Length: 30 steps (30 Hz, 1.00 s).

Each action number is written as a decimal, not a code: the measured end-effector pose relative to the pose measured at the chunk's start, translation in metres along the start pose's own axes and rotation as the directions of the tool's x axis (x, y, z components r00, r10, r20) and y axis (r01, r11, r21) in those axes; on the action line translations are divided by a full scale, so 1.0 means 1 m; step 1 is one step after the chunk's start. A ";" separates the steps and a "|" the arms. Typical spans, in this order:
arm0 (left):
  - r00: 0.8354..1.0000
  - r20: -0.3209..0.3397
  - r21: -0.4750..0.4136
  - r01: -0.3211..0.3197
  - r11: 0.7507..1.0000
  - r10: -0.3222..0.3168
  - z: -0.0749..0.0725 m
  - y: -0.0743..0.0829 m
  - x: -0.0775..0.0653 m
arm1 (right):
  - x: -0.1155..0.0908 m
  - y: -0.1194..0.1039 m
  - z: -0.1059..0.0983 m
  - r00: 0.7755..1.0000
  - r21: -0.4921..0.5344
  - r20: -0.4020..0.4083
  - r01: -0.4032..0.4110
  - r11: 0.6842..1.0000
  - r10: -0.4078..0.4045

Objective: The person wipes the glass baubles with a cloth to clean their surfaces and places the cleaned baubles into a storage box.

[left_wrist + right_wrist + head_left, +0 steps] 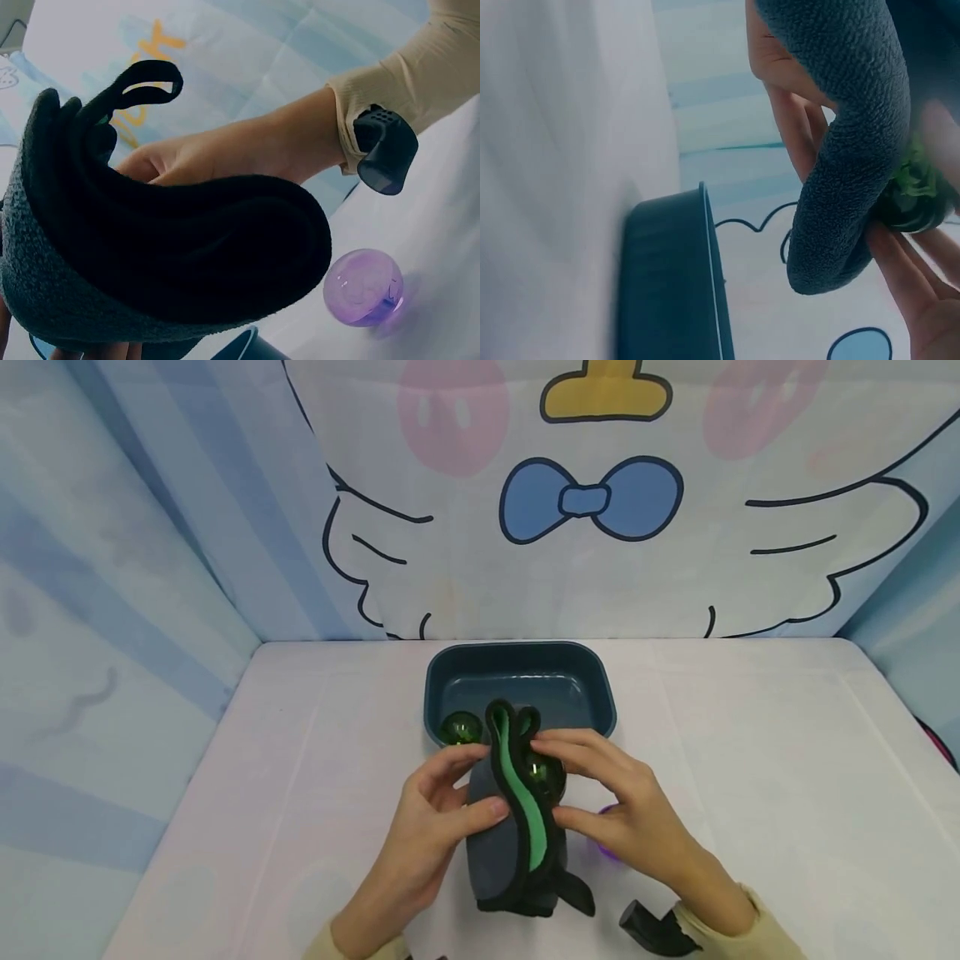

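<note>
A thick grey cloth (491, 852) with black edging and a green inner face stands folded on the table. My left hand (438, 827) grips its left side, thumb in front. A clear green ball (546, 778) sits against the cloth's right side, and my right hand (626, 802) holds it between thumb and fingers. In the left wrist view the folded cloth (187, 247) shows a black loop at its top and hides most of the left hand. The right wrist view shows the green ball (915, 199) pressed to the fleecy cloth (855, 135).
A dark blue basin (517, 652) stands behind the hands, with another green ball (461, 727) in its near left corner. A clear purple ball (364, 288) lies on the table, mostly hidden by the right hand in the head view. A printed curtain (585, 585) closes off the back.
</note>
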State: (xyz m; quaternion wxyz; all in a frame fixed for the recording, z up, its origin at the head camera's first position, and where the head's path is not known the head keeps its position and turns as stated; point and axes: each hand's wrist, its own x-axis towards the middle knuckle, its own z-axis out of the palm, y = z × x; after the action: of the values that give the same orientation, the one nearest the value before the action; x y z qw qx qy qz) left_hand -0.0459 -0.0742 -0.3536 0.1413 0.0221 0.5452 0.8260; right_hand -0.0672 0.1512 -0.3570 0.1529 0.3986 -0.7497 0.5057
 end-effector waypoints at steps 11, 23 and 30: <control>0.999 0.006 0.020 -0.043 0.999 0.043 0.001 0.000 0.000 | 0.000 -0.005 0.002 0.997 -0.079 -0.063 -0.045 0.996 0.040; 0.998 0.030 0.033 -0.055 0.998 0.054 -0.001 -0.001 0.000 | 0.003 -0.004 -0.004 0.999 -0.084 0.013 0.046 0.995 -0.045; 0.994 0.078 0.014 -0.080 0.997 0.079 -0.003 -0.002 0.000 | -0.001 -0.004 -0.006 0.993 0.020 0.035 -0.118 0.993 0.117</control>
State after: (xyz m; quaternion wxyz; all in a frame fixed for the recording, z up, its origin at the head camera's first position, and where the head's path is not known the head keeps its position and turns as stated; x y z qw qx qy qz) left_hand -0.0464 -0.0758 -0.3562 0.1293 0.0771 0.5450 0.8248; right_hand -0.0645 0.1558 -0.3523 0.1059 0.3640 -0.7686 0.5153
